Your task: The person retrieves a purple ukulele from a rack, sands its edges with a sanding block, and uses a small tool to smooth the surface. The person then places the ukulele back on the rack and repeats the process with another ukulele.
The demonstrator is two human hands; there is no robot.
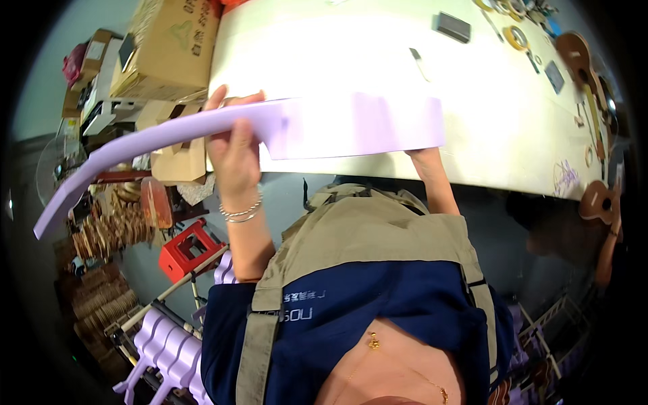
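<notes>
A lavender instrument [351, 125] with a wide body and long neck is held edge-on above the white worktable's front edge, its neck reaching left and curving toward me. My left hand [233, 148] grips it where the neck meets the body, fingers around the neck. My right hand [424, 162] holds the wide body end from below; its fingertips are hidden behind the piece. A small thin tool [418, 64] and a dark grey block [453, 28] lie on the table beyond it.
Cardboard boxes [162, 47] stand at the left. Tape rolls [516, 38] and wooden instruments [574, 57] are at the table's [324, 40] right. A red stool [189, 250], stacked wooden pieces [115, 229] and a rack of lavender parts [162, 351] are at lower left.
</notes>
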